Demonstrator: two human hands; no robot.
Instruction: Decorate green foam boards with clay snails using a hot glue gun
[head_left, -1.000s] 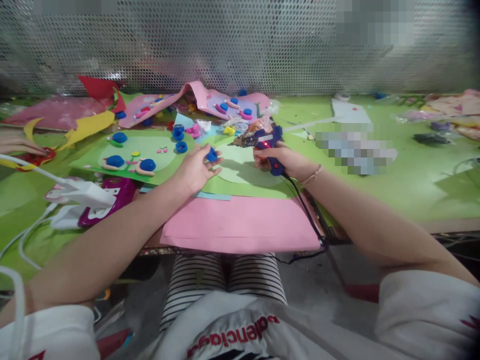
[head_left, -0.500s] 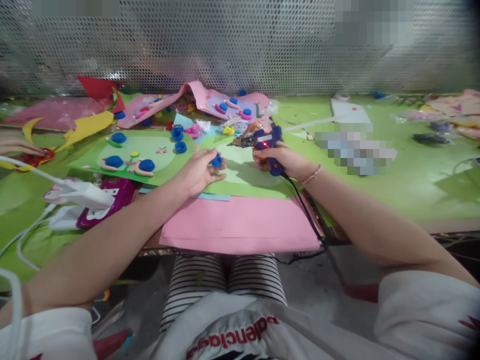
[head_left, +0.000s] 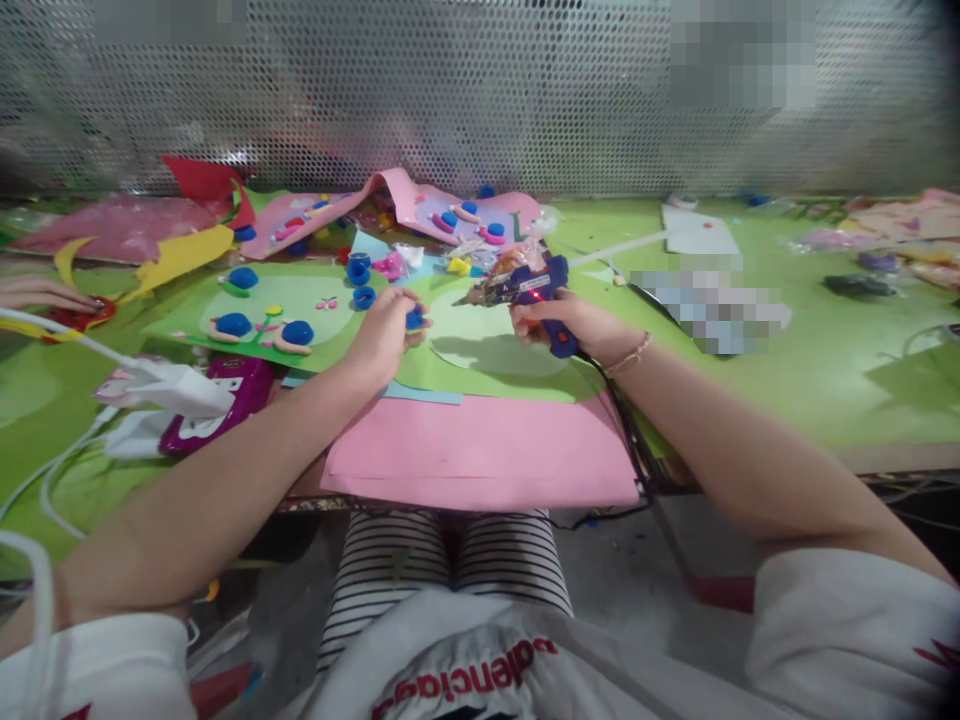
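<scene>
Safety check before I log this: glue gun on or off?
On, apparently: a red light glows on the gun in the right hand. Heat: cannot tell.

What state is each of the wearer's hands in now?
Left hand: closed, holding a small rounded blue piece.
Right hand: closed around a dark-blue plastic pistol-shaped glue gun.

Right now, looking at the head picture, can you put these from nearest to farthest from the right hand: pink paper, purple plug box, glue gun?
From the right hand:
1. Glue gun, held in it.
2. Pink paper, front and middle.
3. Purple plug box, far over on the left.
</scene>
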